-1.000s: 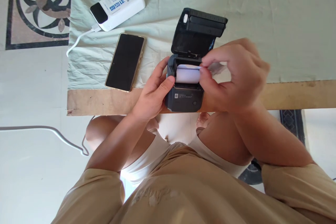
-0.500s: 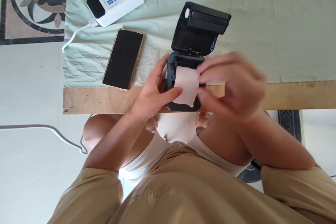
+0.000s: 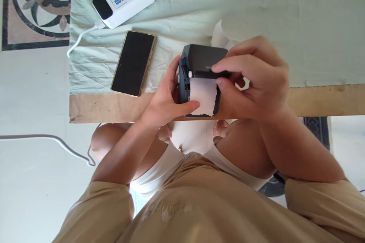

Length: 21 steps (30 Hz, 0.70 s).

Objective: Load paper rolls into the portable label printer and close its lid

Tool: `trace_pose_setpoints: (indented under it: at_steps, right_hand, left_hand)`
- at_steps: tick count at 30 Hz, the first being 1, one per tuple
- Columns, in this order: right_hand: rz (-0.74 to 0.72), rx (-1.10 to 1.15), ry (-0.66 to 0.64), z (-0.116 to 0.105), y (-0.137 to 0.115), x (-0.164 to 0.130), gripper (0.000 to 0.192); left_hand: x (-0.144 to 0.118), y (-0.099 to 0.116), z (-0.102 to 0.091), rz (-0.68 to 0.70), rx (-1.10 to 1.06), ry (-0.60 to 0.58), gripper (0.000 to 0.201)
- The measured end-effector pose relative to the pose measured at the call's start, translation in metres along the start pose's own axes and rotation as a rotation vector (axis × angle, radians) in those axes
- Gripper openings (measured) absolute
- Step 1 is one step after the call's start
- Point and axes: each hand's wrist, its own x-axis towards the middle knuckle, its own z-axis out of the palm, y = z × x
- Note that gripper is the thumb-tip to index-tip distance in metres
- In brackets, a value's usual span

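A small dark thermal printer (image 3: 184,90) lies at the table's front edge, and a strip of white paper (image 3: 203,97) with a torn end hangs out of its front. The printer's black lid (image 3: 203,59) is tilted down over the body, not fully closed. My left hand (image 3: 167,100) grips the printer's left side, its thumb pressing on the paper strip. At the right, my right hand (image 3: 253,78) holds the lid's front right corner between thumb and fingers. The paper roll inside is hidden by the lid.
A black-screened phone (image 3: 133,63) lies left of the printer. Beyond it is a white power bank (image 3: 125,0) with a white cable (image 3: 81,38). A curled piece of paper (image 3: 219,36) lies behind the printer on the green cloth (image 3: 285,26). The wooden table edge (image 3: 114,109) is bare.
The printer's lid, upright before, has swung down toward me over the paper. My right hand has gone from the paper's right edge to the lid. My left hand stays in place.
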Motion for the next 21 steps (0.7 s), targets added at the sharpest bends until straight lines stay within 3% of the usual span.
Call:
trace_pose_setpoints:
  at_steps: [4, 7, 11, 15, 21]
  right_hand:
    - [-0.041, 0.050, -0.152, 0.001, 0.006, -0.008, 0.015]
    - [-0.026, 0.024, -0.179, 0.002, 0.005, -0.010, 0.012]
    - [0.119, 0.059, -0.135, 0.004, -0.001, -0.013, 0.027]
    - [0.205, 0.152, -0.181, 0.008, 0.000, -0.017, 0.050]
    - [0.279, 0.180, -0.218, 0.010, 0.000, -0.016, 0.042]
  left_hand:
    - [0.000, 0.000, 0.001, -0.008, -0.033, -0.018, 0.114]
    - [-0.001, 0.000, 0.005, 0.044, -0.089, -0.017, 0.092]
    - [-0.004, 0.005, 0.016, 0.028, -0.111, 0.048, 0.064]
    - [-0.005, 0.012, 0.021, -0.035, -0.150, 0.068, 0.066]
    - [-0.004, 0.014, 0.018, -0.041, -0.138, 0.033, 0.063]
